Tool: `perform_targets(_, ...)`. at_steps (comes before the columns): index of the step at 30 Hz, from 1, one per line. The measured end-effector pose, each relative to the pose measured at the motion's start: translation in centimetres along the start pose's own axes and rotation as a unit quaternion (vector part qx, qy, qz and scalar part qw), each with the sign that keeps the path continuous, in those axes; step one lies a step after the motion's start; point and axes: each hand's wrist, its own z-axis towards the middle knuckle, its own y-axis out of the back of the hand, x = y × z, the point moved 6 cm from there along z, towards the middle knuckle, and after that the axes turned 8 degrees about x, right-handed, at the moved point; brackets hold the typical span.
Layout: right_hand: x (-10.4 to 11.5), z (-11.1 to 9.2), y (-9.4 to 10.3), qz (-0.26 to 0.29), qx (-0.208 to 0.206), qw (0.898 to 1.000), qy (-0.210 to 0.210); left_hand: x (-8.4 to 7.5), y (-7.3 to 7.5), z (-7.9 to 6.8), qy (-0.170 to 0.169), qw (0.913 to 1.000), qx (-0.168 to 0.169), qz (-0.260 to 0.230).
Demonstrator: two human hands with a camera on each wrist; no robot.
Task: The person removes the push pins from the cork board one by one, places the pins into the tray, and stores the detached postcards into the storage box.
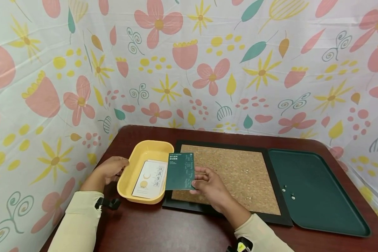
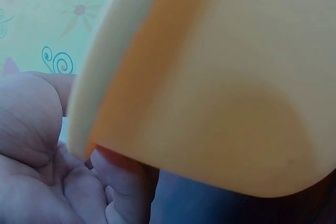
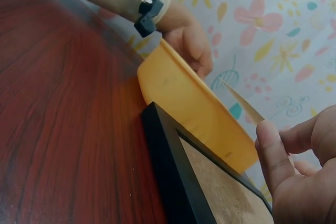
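My right hand pinches a dark green card printed with pale characters by its right edge. The card hangs over the right side of a yellow plastic basin and the corkboard's left edge. Seen from the right wrist, the card is a thin edge between thumb and fingers of the right hand. My left hand grips the basin's left rim; the left wrist view shows that hand close against the basin wall. White cards with characters and a drawing lie inside the basin.
A black-framed corkboard lies right of the basin, with small shiny bits on its cork. Beside it is a dark green tray holding small pins. All stand on a reddish-brown table, with flowered cloth behind.
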Motion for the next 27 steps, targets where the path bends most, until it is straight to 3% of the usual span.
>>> perform_targets(27, -1.0, 0.3, -2.0, 0.009, 0.043, 0.999, 0.010, -0.1, -0.2, -0.2, 0.001, 1.0000, -0.006, 0.003)
